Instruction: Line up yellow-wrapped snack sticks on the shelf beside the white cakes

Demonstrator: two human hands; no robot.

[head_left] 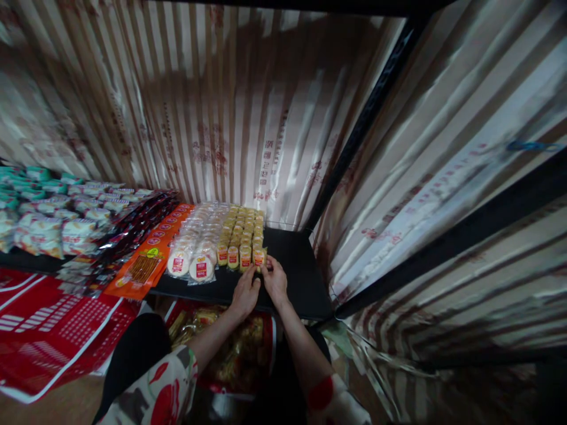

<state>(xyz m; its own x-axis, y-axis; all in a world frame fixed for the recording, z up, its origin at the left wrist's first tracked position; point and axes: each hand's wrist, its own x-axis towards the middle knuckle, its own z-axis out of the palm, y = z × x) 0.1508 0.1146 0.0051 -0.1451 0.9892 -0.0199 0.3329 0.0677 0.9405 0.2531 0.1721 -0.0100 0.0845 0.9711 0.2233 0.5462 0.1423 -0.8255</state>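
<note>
Small yellow wrapped snack packets point(233, 256) with red labels stand in several rows on a black shelf point(295, 254). At the front of the rightmost row, a yellow snack packet point(260, 257) is between my two hands. My right hand point(275, 280) pinches it at its right side. My left hand point(246, 293) has its fingers closed at the packet's lower left edge. Left of these rows stand round white wrapped cakes point(201, 268) in clear film, also in rows. The fingertips are partly hidden against the packet.
Orange snack bags point(144, 265), dark shiny packets point(119, 230) and white-and-teal bags point(46, 233) line the shelf to the left. A red basket point(271, 348) with yellow packets sits below my arms. Another red basket point(53, 330) is at left. Black posts point(363, 118) and striped curtains surround the shelf.
</note>
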